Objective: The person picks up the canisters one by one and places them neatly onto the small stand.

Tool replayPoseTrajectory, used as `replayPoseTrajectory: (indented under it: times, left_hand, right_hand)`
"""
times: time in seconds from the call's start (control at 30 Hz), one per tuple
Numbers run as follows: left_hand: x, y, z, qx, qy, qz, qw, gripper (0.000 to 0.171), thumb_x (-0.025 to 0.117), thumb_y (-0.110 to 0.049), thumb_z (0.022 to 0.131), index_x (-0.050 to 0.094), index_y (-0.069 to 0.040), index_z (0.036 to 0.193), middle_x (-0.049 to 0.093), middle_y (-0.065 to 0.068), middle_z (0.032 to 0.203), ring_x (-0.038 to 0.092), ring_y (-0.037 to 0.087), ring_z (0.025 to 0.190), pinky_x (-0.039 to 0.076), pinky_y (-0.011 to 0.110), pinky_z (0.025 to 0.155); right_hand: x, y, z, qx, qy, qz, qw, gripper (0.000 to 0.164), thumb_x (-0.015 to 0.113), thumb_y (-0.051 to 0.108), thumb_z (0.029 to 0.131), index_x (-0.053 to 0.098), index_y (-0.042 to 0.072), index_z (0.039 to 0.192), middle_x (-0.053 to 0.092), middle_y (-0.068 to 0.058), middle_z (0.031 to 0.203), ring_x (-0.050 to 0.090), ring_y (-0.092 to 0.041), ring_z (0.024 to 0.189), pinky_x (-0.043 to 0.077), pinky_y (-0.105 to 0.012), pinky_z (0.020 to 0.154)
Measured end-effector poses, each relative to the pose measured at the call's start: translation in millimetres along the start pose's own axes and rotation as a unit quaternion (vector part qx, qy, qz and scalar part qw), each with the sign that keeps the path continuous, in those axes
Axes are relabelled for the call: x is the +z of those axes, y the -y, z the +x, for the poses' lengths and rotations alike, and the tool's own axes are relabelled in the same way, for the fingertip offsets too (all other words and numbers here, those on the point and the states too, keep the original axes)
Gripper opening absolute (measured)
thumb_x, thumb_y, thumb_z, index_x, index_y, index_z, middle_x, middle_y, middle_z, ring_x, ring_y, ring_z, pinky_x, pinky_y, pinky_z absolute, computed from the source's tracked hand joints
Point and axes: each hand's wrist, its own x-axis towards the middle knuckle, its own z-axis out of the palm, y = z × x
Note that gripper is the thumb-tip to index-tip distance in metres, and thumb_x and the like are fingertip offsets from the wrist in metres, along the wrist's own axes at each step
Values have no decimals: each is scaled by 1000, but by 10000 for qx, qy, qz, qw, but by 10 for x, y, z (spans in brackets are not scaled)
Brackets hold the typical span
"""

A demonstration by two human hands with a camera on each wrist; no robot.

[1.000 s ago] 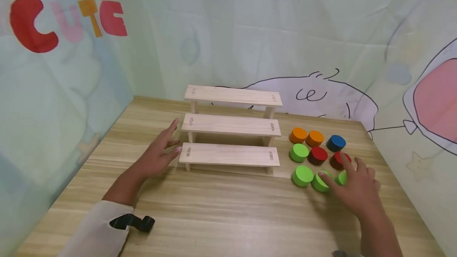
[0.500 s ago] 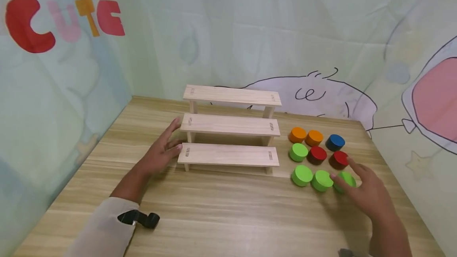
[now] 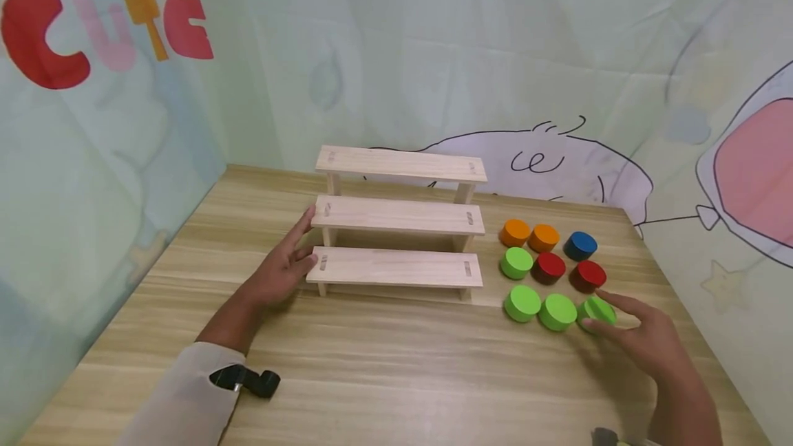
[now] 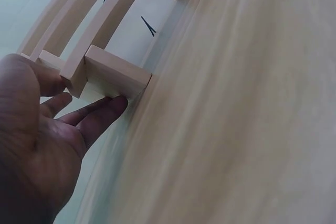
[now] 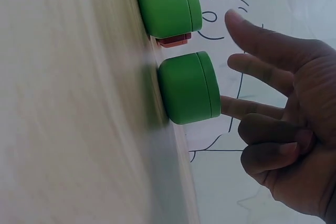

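On tbl (image 3: 396,370), L hand (image 3: 275,275), fingers loose, touches rack (image 3: 396,268); R hand (image 3: 650,337) wide nr R-most green cyl (image 3: 596,308).

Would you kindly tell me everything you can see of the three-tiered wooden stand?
The stand looks like pale, unpainted wood with visible grain. Three long, flat boards rise like steps toward the back, held up by supports near their ends. Darker rectangular marks show near both ends of each board's top. It stands upright on the table, its boards running crosswise, to the left of the coloured cylinders. Fingers of the left hand appear to touch its left end.
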Motion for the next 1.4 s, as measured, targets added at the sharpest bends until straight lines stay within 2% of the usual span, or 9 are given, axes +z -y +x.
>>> replayPoseTrajectory:
  times: [0.17,0.3,0.5,0.83,1.2,1.3,1.4]
  left_hand:
    - [18,26,9,204,-52,53,9998,84,43,2,114,1,-34,178,11,23,183,25,57,164,32,69,126]
    - [26,33,10,258,-31,123,9996,82,42,0,115,1,-33,178,18,26,181,20,52,167,25,73,128]
    - [14,29,23,121,-27,367,9993,82,42,-6,116,-1,-41,176,18,24,182,20,50,168,30,74,126]
    - [30,65,-27,99,20,318,9994,81,42,-8,117,-2,-40,176,16,21,183,18,49,169,30,73,127]
    - [14,36,-11,63,-11,400,9992,81,42,-9,117,-2,-41,176,16,22,183,19,49,168,33,73,125]
    - [15,33,-2,88,-4,418,9991,80,41,-9,117,-2,-39,177,16,22,183,20,49,168,35,73,124]
    - [21,43,-3,97,-2,436,9990,79,41,-10,117,-2,-38,177,16,22,183,21,49,168,36,72,123]
  right_hand:
    - [-3,-28,18,-165,-6,-45,9999,86,85,52,94,54,7,160,48,-36,162,42,-65,147,40,-78,113]
    - [12,-59,13,-387,-89,-72,9992,76,86,44,94,62,4,154,55,-35,156,47,-65,144,43,-76,111]
    - [4,-74,25,-578,-110,-240,9980,63,85,38,97,68,3,147,53,-38,156,44,-69,144,40,-78,112]
    - [29,-81,42,-459,80,-482,9978,51,80,28,100,70,7,146,50,-39,156,44,-70,142,40,-79,112]
    - [25,-62,51,-465,0,-576,9973,49,76,31,104,69,9,147,49,-41,156,45,-70,142,40,-80,112]
    - [8,-52,9,-533,-150,-627,9965,47,76,30,104,70,8,146,50,-42,155,46,-70,140,43,-79,109]
    - [0,-20,-45,-742,-542,-687,9934,42,77,22,103,73,5,141,54,-43,149,51,-70,136,46,-77,104]
